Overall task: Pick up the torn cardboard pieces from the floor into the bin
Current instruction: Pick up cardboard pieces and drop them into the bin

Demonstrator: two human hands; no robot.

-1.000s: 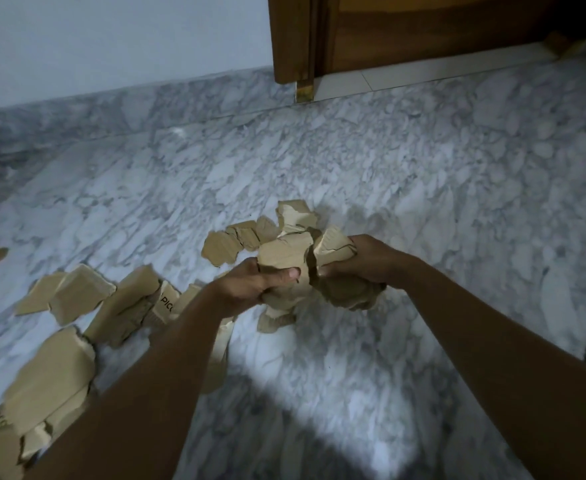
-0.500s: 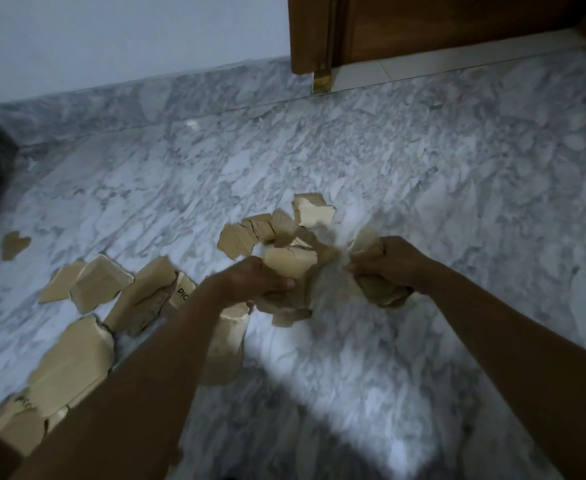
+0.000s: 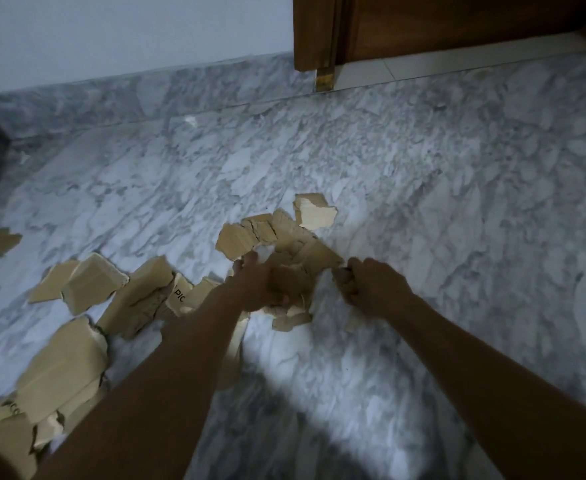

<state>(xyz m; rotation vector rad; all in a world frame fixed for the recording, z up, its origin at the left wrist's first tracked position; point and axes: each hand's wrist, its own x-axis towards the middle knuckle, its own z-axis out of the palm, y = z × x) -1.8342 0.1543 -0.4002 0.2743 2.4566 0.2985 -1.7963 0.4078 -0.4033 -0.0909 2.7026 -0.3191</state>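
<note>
Torn cardboard pieces (image 3: 90, 289): lying scattered on the marble floor (image 3: 457, 202), trailing from the lower left corner up towards the middle.
Bundle (image 3: 293, 277): sitting in the middle of the scatter, being held just above the floor, with loose scraps lying right under it.
Left hand (image 3: 260, 285): gripping the bundle, fingers curling round its near side, thumb lying over the top.
Right hand (image 3: 371, 289): clenching on a small piece (image 3: 342, 279) just beside the bundle, knuckles facing up; motion blur is hiding how much of the piece is sitting inside the fist.
Far cluster (image 3: 315, 213): a few pale pieces lying just beyond the hands, overlapping one another.
Printed piece (image 3: 180, 294): lying left of the left forearm, showing black letters.
Lone scrap (image 3: 4, 241): lying well apart near the left edge.
Wooden door (image 3: 457, 22): standing at the top right, beside the pale wall (image 3: 111, 29).
</note>
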